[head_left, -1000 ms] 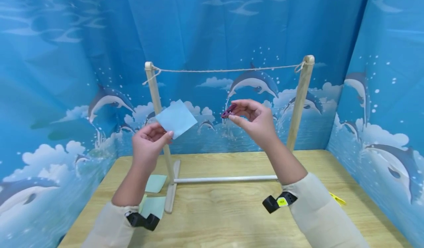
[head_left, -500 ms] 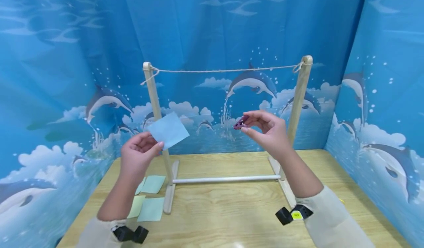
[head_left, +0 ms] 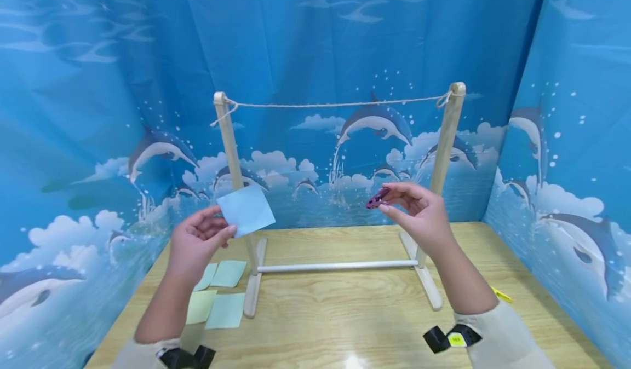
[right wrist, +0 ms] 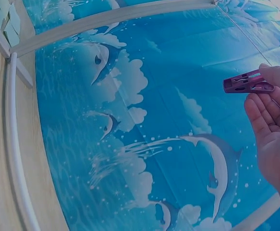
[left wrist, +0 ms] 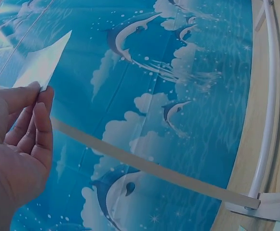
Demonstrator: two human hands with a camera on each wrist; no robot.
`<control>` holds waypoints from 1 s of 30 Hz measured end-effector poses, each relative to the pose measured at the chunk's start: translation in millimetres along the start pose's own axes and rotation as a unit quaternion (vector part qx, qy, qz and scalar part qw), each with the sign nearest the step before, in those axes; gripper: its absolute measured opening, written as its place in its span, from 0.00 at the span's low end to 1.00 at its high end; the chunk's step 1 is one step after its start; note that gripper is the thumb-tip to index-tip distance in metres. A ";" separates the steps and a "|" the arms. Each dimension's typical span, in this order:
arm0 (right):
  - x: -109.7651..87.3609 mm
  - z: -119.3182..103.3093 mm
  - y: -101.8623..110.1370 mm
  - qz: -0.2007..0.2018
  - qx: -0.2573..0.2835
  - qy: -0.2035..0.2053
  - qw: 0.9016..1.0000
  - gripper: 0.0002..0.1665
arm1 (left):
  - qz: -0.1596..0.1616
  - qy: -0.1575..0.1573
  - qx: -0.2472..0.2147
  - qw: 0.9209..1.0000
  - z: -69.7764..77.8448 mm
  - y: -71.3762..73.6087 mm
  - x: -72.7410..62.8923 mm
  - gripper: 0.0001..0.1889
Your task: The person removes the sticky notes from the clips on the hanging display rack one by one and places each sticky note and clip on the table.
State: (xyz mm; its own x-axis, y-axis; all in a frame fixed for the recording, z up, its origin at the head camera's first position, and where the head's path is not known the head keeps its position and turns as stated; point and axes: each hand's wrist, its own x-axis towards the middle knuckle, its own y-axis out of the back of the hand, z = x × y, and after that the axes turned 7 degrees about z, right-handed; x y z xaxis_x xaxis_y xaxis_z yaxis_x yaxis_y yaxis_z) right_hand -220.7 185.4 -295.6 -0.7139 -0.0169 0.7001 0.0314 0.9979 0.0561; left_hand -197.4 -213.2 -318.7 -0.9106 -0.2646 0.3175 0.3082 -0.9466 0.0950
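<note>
My left hand (head_left: 197,240) pinches a light blue square of paper (head_left: 246,210) by its lower left edge, in front of the rack's left post. In the left wrist view the paper (left wrist: 43,62) bends slightly above thumb and fingertips. Between thumb and fingers of my right hand (head_left: 419,215) is a purple clothespin (head_left: 377,199), its nose pointing left. The right wrist view shows the clothespin (right wrist: 248,83) held by its handle end. Both hands are below the string (head_left: 320,105), which is tied between two wooden posts.
Several pale green and yellow paper squares (head_left: 224,311) lie on the wooden table (head_left: 335,314) at the left. The rack's white bottom bar (head_left: 335,266) joins its two feet. A yellow clothespin (head_left: 502,294) lies partly behind the right sleeve. Dolphin-print curtains surround the table.
Both hands have come down and apart, the left moving left with the paper, the right moving right with the clothespin. The paper has tilted a little. More table papers now show.
</note>
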 end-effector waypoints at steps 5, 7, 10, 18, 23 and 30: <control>-10.7 2.2 10.4 -0.005 -0.025 -0.009 1.000 0.21 | 0.001 0.009 0.020 1.000 -5.8 5.1 -3.0 0.27; -15.5 2.9 14.4 -0.002 -0.031 -0.019 0.999 0.21 | 0.002 0.016 0.031 0.999 -8.8 7.4 -3.9 0.28; -23.3 4.3 20.2 0.013 -0.034 -0.043 0.998 0.20 | 0.004 0.032 0.046 0.998 -14.0 11.4 -5.5 0.30; -42.3 10.9 37.6 0.050 -0.027 -0.092 0.994 0.19 | 0.024 0.039 0.027 0.999 -28.9 23.4 -10.3 0.28; -51.4 15.9 48.0 0.072 0.004 -0.097 0.993 0.20 | 0.034 0.035 0.014 0.999 -36.8 33.0 -14.0 0.25; -63.2 24.7 64.3 0.087 0.012 -0.098 0.991 0.20 | 0.051 0.046 -0.024 0.997 -47.5 41.4 -19.7 0.21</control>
State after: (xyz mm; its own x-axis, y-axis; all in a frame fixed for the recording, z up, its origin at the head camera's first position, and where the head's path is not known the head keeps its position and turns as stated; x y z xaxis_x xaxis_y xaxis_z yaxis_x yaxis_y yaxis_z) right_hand -190.9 252.2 -353.8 -0.8210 0.1660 0.5463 0.1509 0.9859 -0.0728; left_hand -179.8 -255.9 -365.8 -0.8970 -0.3739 0.2358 0.3894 -0.9208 0.0211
